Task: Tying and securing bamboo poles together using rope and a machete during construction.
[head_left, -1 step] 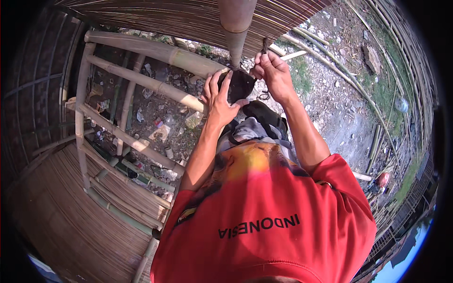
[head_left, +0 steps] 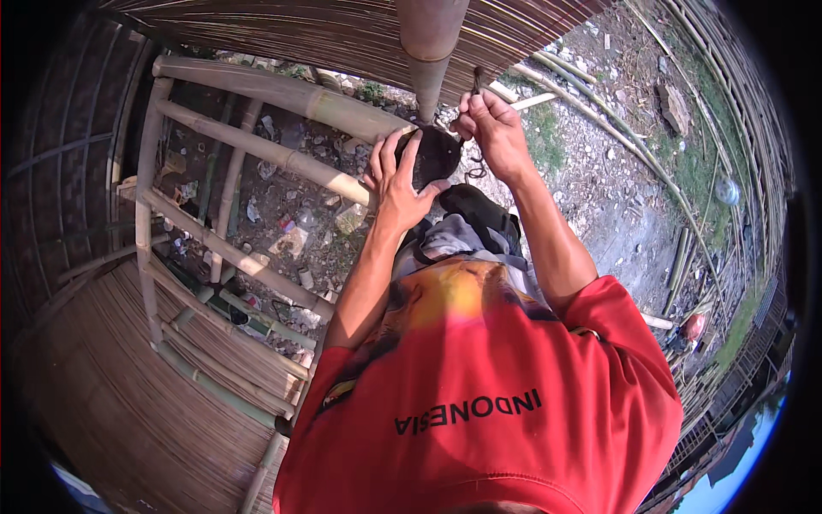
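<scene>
Cupping a dark rounded object (head_left: 435, 154) against the foot of the upright bamboo post (head_left: 431, 43), your left hand (head_left: 396, 176) spreads its fingers around its 9 o'clock side; what the object is stays hard to make out. At its 2 o'clock your right hand (head_left: 492, 133) pinches a thin dark cord (head_left: 475, 81), whose lower loop hangs half hidden behind the wrist. Horizontal bamboo rails (head_left: 282, 94) run off toward 9 o'clock over littered ground (head_left: 291, 231). Your red shirt (head_left: 479, 394) fills 6 o'clock, hiding everything beneath.
</scene>
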`<state>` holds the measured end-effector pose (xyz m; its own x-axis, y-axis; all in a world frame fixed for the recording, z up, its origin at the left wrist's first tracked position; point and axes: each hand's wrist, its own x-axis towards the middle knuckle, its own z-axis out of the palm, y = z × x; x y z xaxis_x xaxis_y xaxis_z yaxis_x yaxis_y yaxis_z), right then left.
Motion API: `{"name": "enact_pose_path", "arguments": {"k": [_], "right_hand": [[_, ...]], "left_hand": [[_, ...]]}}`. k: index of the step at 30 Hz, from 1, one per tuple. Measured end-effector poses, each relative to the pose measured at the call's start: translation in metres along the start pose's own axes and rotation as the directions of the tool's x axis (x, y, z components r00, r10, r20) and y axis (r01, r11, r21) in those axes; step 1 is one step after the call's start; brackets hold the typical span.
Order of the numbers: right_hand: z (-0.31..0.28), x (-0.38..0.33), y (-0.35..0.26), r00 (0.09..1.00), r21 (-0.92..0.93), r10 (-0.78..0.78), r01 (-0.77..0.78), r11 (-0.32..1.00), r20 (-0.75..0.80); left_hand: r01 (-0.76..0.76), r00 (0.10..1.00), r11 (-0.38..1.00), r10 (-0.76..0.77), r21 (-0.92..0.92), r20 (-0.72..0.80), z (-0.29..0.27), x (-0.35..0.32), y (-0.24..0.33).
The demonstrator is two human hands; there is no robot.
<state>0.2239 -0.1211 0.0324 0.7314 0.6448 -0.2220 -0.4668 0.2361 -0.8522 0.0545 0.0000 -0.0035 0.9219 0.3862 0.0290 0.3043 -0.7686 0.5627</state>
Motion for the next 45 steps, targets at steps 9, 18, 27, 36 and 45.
{"name": "enact_pose_path", "arguments": {"k": [9, 18, 27, 36, 45], "right_hand": [[-0.020, 0.077, 0.076, 0.999, -0.451, 0.032, -0.035, 0.892, -0.015], [-0.029, 0.096, 0.091, 0.937, -0.470, 0.348, -0.293, 0.833, 0.032], [-0.029, 0.081, 0.094, 0.912, -0.233, 0.380, -0.407, 0.883, -0.153], [-0.021, 0.085, 0.088, 0.909, -0.427, 0.400, -0.410, 0.806, -0.117], [-0.033, 0.060, 0.116, 0.928, 0.082, 0.133, -0.111, 0.990, -0.348]], "left_hand": [[-0.013, 1.000, 1.000, 0.014, 0.019, -0.025, 0.000, 0.002, 0.001], [-0.013, 1.000, 1.000, 0.013, 0.028, 0.004, -0.003, 0.010, 0.003], [0.014, 0.999, 1.000, -0.015, 0.020, 0.034, -0.008, 0.015, 0.009], [0.010, 0.998, 0.999, -0.012, -0.039, -0.061, -0.006, 0.022, 0.011], [0.052, 0.998, 0.997, -0.050, 0.060, -0.043, -0.011, 0.040, 0.008]]}}
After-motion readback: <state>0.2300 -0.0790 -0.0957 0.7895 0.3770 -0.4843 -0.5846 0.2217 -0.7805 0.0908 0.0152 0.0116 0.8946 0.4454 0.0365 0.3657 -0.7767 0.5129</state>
